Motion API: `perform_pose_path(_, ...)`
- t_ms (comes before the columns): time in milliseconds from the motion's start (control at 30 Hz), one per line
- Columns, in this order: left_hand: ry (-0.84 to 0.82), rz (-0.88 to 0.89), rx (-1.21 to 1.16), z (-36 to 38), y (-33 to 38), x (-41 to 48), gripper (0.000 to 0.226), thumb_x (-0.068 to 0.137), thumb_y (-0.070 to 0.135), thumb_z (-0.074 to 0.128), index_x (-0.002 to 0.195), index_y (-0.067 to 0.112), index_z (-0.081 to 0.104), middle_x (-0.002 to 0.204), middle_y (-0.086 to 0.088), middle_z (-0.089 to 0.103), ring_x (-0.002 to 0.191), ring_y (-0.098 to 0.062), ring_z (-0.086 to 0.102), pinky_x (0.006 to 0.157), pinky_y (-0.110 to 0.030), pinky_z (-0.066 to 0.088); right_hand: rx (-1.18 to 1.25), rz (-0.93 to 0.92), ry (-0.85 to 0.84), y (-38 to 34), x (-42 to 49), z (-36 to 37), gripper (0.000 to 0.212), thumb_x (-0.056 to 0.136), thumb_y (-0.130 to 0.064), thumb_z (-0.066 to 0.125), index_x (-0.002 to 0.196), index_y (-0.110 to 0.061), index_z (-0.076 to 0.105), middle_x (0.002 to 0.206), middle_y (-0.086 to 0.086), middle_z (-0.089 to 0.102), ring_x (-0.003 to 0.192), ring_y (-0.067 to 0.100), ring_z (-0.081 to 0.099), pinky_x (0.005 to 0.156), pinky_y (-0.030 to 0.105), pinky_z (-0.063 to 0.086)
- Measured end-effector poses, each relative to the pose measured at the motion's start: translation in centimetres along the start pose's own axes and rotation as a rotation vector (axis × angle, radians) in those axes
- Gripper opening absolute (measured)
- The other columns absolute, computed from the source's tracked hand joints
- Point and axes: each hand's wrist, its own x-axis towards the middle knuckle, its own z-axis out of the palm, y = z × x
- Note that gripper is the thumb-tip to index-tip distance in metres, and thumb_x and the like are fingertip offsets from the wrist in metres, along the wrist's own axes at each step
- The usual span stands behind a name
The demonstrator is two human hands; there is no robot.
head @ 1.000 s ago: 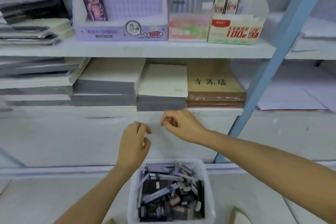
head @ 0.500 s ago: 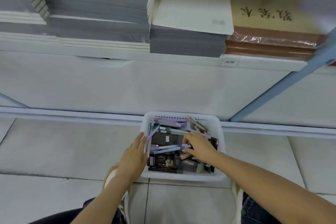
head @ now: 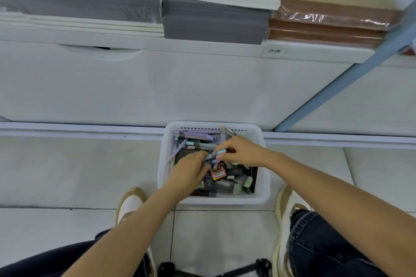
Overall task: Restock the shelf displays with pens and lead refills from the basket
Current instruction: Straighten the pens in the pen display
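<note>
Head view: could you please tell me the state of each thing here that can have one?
basket: upright on the floor, holds pens and packs.
right hand: pinches a light-blue pen.
left hand: inside the basket, fingertips at that pen; grip unclear.
grey notebook stack: flat on the shelf.
brown books: stacked, plastic-wrapped.
</note>
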Motion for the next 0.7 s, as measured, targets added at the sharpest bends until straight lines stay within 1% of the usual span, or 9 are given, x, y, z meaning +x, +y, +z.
perform_pose_path(67,-0.059,-0.071,-0.041,0.8,0.7,0.7,0.016,0.101,0.026,0.044,0.091,0.014,0.047,0.080,-0.003,0.055,0.074,-0.027,0.056,0.061,-0.035,0.037,0.075,0.045,0.052,0.1,-1.0,0.1,0.017,0.093,-0.028,0.062,0.098,-0.015,0.072,0.070,0.000,0.065,0.062,0.001,0.058,0.060,0.013,0.042)
perform_pose_path(133,-0.100,-0.141,-0.085,1.5,0.4,0.8,0.020,0.103,0.026,0.042,0.085,0.016,0.041,0.072,-0.004,0.054,0.067,-0.027,0.053,0.060,-0.038,0.038,0.114,0.145,0.121,1.2,-2.3,1.0,0.019,0.092,-0.030,0.064,0.095,-0.011,0.069,0.080,0.000,0.069,0.069,0.013,0.063,0.066,0.028,0.051)
perform_pose_path(200,-0.168,-0.203,-0.169,1.8,-0.2,0.4,0.022,0.103,0.026,0.042,0.082,0.019,0.041,0.066,-0.001,0.051,0.061,-0.020,0.048,0.058,-0.035,0.036,-0.052,0.219,0.073,2.6,-3.6,2.7,0.023,0.092,-0.033,0.063,0.098,-0.012,0.069,0.088,0.000,0.068,0.076,0.015,0.061,0.072,0.031,0.049)
perform_pose_path(300,-0.254,-0.240,-0.176,2.2,-0.7,-0.3,0.015,0.102,0.024,0.043,0.092,0.017,0.053,0.075,-0.002,0.056,0.065,-0.015,0.048,0.057,-0.025,0.035,-0.276,0.288,-0.036,3.6,-4.3,5.8,0.034,0.092,-0.038,0.061,0.112,-0.011,0.063,0.109,0.006,0.060,0.094,0.020,0.057,0.078,0.033,0.047)
perform_pose_path(367,-0.263,-0.253,-0.157,2.4,-0.7,-0.6,0.016,0.101,0.022,0.045,0.093,0.013,0.057,0.085,-0.007,0.061,0.073,-0.017,0.052,0.061,-0.023,0.037,-0.307,0.307,0.014,3.7,-4.1,7.2,0.038,0.089,-0.040,0.063,0.114,-0.012,0.057,0.116,0.005,0.051,0.103,0.022,0.053,0.076,0.032,0.044)
perform_pose_path(467,-0.266,-0.281,-0.179,2.3,-0.5,-0.9,0.018,0.101,0.020,0.045,0.093,0.010,0.058,0.092,-0.013,0.064,0.079,-0.021,0.056,0.068,-0.028,0.043,-0.407,0.302,0.051,3.6,-3.6,8.2,0.038,0.085,-0.042,0.067,0.105,-0.012,0.055,0.114,0.004,0.047,0.103,0.021,0.050,0.073,0.033,0.045)
perform_pose_path(533,-0.261,-0.289,-0.197,2.2,-0.5,-0.9,0.017,0.101,0.020,0.044,0.095,0.011,0.057,0.093,-0.013,0.064,0.078,-0.019,0.055,0.067,-0.026,0.042,-0.437,0.303,0.061,3.8,-3.4,8.5,0.036,0.084,-0.038,0.070,0.104,-0.012,0.057,0.114,0.003,0.048,0.101,0.021,0.051,0.072,0.033,0.044)
perform_pose_path(633,-0.243,-0.297,-0.234,2.3,-0.6,-0.9,0.014,0.101,0.021,0.045,0.095,0.015,0.056,0.090,-0.010,0.065,0.071,-0.013,0.052,0.061,-0.019,0.039,-0.377,0.295,0.085,4.2,-3.2,8.2,0.024,0.085,-0.030,0.068,0.100,-0.012,0.062,0.111,0.003,0.051,0.095,0.022,0.056,0.072,0.032,0.044)
perform_pose_path(700,-0.243,-0.292,-0.228,2.3,-0.8,-0.8,0.013,0.101,0.021,0.046,0.095,0.015,0.057,0.088,-0.010,0.066,0.071,-0.016,0.053,0.063,-0.024,0.042,-0.302,0.253,0.113,4.5,-3.3,7.5,0.016,0.089,-0.026,0.064,0.098,-0.013,0.065,0.107,0.000,0.055,0.094,0.019,0.058,0.070,0.028,0.042)
